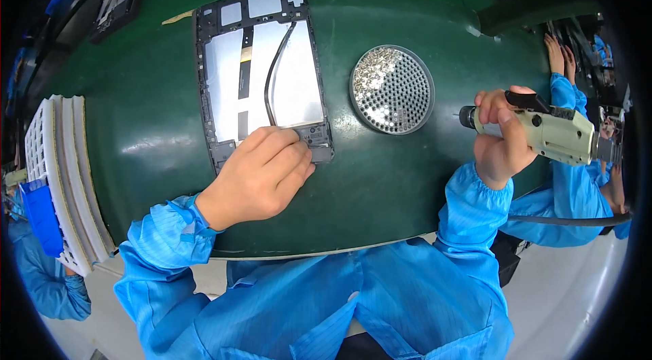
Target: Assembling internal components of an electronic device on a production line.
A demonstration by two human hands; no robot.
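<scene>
A tablet housing (pixel 299 81), dark-framed with a silver inner plate, lies on the green work surface (pixel 380 197) in front of me. A black cable (pixel 274 75) runs down its plate, beside a dark flat strip (pixel 244 75). My left hand (pixel 261 173) is closed over the housing's near end, fingers curled together; whatever the fingertips hold, if anything, is hidden. Off to the right, my right hand (pixel 502 132) grips a pale green electric screwdriver (pixel 564 137) above the surface, its tip pointing left. Between them sits a round perforated tray (pixel 411 132) with small silver screws (pixel 377 71).
A white stack of trays (pixel 68 170) with a blue piece (pixel 44 217) stands at the left edge. A dark green bar (pixel 536 10) crosses the far right. Co-workers' blue sleeves (pixel 570 197) and hands (pixel 555 54) show on the right; another person's sleeve (pixel 51 285) is at lower left.
</scene>
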